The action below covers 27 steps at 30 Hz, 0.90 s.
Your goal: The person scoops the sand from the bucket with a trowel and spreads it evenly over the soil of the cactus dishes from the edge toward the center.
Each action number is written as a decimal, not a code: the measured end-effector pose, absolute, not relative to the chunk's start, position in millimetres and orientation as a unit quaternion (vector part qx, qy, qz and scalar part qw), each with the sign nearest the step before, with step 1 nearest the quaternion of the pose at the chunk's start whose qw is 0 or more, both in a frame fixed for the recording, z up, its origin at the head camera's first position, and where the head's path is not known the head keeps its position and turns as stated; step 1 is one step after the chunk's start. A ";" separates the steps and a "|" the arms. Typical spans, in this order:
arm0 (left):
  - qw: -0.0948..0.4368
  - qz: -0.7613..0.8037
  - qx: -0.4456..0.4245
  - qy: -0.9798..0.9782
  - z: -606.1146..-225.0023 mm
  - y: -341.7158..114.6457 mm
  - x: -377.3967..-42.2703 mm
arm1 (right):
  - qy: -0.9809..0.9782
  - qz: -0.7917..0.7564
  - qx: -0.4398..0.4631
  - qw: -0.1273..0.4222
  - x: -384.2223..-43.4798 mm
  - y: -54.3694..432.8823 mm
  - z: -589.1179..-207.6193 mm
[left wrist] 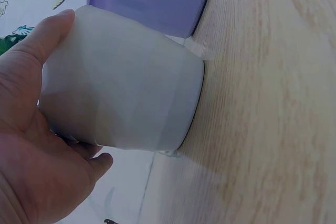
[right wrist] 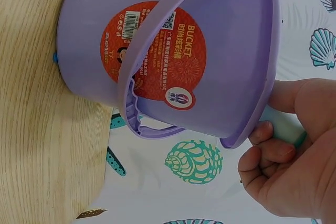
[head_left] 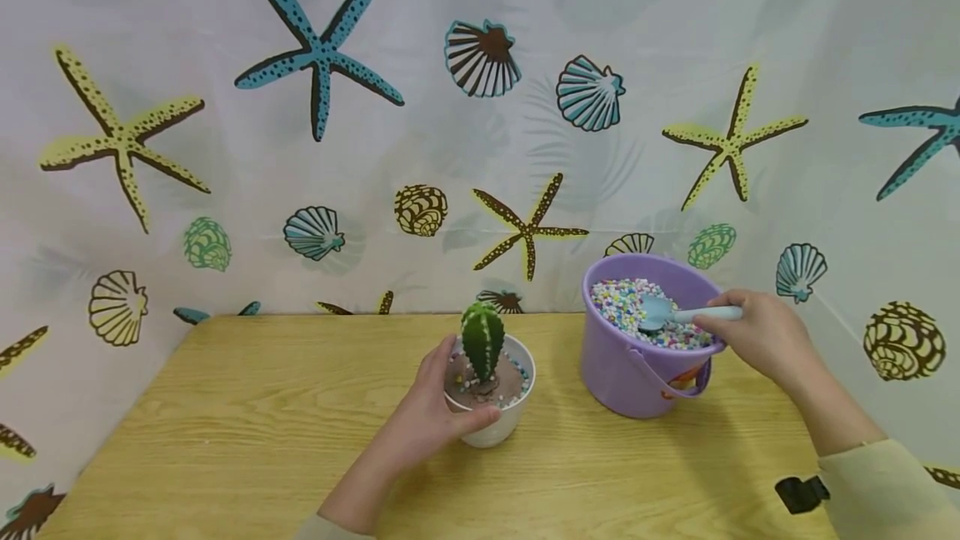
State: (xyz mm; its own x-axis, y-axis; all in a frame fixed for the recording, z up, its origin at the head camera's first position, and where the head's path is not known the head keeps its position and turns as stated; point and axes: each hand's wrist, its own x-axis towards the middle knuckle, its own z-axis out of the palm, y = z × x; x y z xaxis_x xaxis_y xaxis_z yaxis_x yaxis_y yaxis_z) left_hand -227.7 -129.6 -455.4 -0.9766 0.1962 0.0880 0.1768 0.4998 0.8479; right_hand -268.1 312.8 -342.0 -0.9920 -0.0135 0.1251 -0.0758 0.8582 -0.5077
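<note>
Seen from the head view, we have a white pot (head_left: 491, 430) standing upright on the wood-grained counter (head_left: 262, 407), with our left hand (head_left: 433, 417) at its eight o'clock. That hand is curled round the pot, the thumb along the near side at five to six o'clock and the fingers reaching up the left side toward ten; the left wrist view shows them against the smooth outer wall. A green cactus (head_left: 482, 344) rises from the brown filling inside, and small coloured beads lie around it, near the rim.

Between two and three o'clock from the pot, apart from it, we see a purple bucket (head_left: 615, 365) holding many more pastel beads (head_left: 626, 300). Our right hand (head_left: 768, 332) is at the bucket's three o'clock, pinching the handle of a pale blue scoop (head_left: 686, 315). The handle points toward three o'clock over the rim, while the blade, toward nine, is down among the beads. In the right wrist view, we can read "BUCKET" on a red label (right wrist: 157, 51) on the bucket's side.
</note>
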 end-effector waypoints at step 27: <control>0.011 0.488 0.106 0.866 -458.9 -130.6 -228.6 | -0.943 0.327 -0.001 0.067 -257.8 318.1 -350.5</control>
